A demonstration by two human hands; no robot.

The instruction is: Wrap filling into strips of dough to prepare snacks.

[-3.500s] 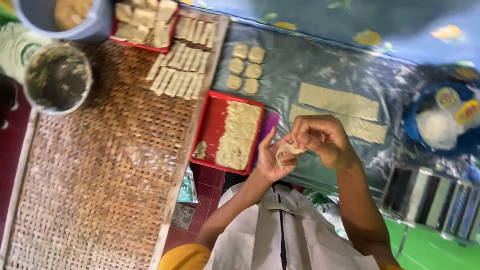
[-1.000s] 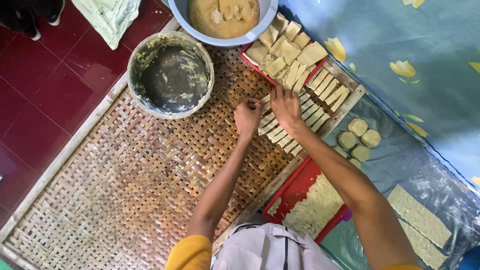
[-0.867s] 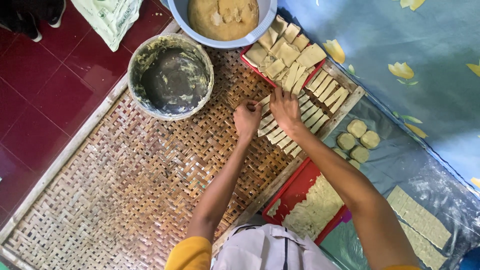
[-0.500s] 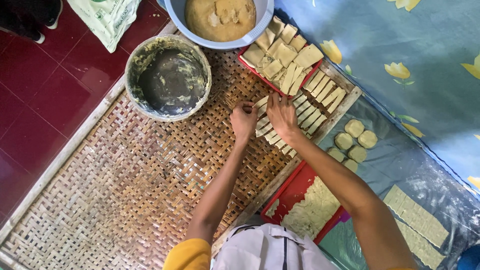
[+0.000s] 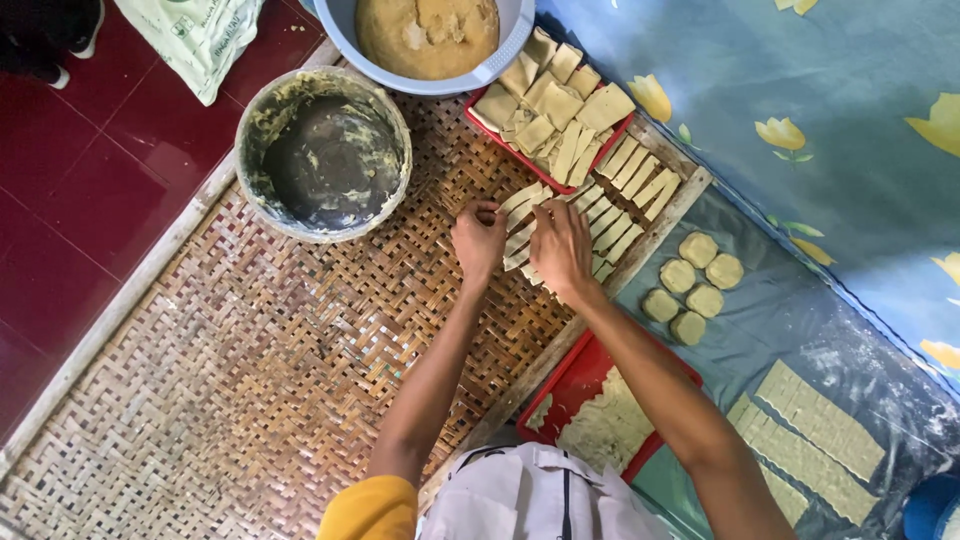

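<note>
Woven bamboo makes up the large tray (image 5: 250,380) under my arms, lying on a dark red tiled floor (image 5: 70,230). Both my hands meet near the tray's middle top edge, at about one o'clock from its centre. My left hand (image 5: 478,240) pinches the end of a pale dough strip (image 5: 520,198) between fingertips and thumb. My right hand (image 5: 560,248) lies palm down just beside it, fingers curled over the neighbouring strips in the row (image 5: 610,215); I cannot tell whether it grips one. At eleven o'clock from my hands stands a round metal pot (image 5: 325,150) smeared with batter. At twelve o'clock a blue basin (image 5: 430,40) holds tan dough, and a red tray (image 5: 545,110) beside it is heaped with cut pieces. At three o'clock, five small round dough pieces (image 5: 692,288) rest on a blue plastic sheet (image 5: 800,310).
</note>
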